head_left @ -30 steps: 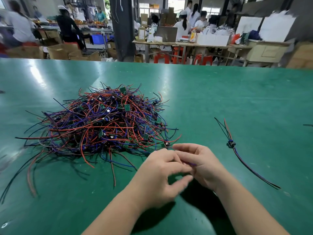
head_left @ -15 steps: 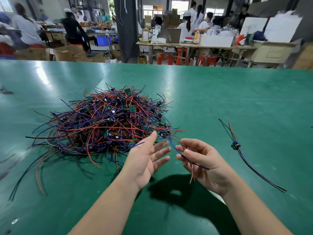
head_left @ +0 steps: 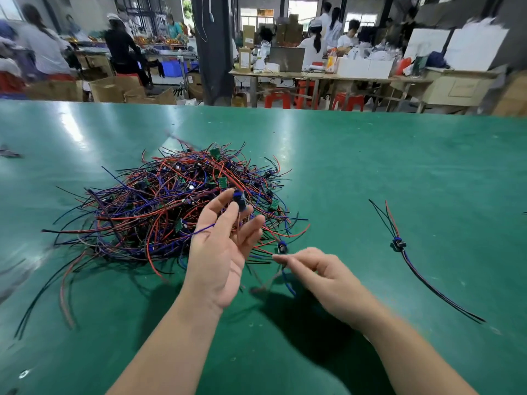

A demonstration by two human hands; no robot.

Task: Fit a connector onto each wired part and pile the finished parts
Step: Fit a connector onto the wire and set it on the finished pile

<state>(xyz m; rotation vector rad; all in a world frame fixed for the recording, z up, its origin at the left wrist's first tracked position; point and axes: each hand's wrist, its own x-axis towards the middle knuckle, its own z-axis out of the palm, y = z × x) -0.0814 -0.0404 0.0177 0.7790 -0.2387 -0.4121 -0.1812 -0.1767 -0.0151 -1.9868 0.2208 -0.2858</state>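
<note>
Your left fingers [head_left: 212, 212] have lifted, pinching a dark connector [head_left: 239, 199] above the pile [head_left: 159, 212], and your right fingers [head_left: 296, 259] have dropped, pinching a part's wires [head_left: 286, 280] just over the desk [head_left: 399, 166]; you look mid-fitting, so next bring both together squarely.

Left grip [head_left: 219, 258] and right grip [head_left: 322, 277] are observed bare, with slender fingers. Left forearm [head_left: 171, 346] and right forearm [head_left: 413, 357] are likewise recorded bare down to the lower frame edge. Finer detail is lost to blur.

Red-blue wired parts [head_left: 159, 212] lie heaped; one fitted part [head_left: 399, 244] lies apart.
</note>
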